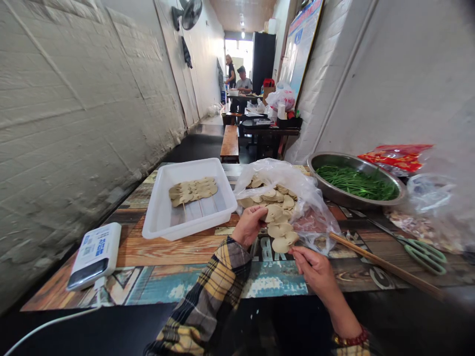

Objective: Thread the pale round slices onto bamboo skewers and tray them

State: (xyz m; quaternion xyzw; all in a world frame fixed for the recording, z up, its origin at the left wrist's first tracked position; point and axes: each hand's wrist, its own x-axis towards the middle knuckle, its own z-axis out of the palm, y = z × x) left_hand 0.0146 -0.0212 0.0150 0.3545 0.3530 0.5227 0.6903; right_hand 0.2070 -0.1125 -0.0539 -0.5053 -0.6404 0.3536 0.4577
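Above the table, my left hand [250, 226] pinches a thin, round beige slice [274, 213] between thumb and fingers. My right hand [314, 271] is closed at the near end of a row of similar slices [282, 238], apparently on a thin skewer that its fingers mostly hide. Just behind both hands lies a clear plastic bag [256, 169], open, with a heap of loose beige slices [274, 196] in it. To the left, a white plastic tray [154, 217] holds several skewers of folded slices [193, 191], their thin sticks pointing toward me.
A steel bowl [315, 160] of green chives stands at the back right. Green-handled scissors [423, 253] and wooden chopsticks [386, 264] lie to the right, near plastic bags. A white power bank [95, 254] with a cable sits left. Two people are far behind, by another table.
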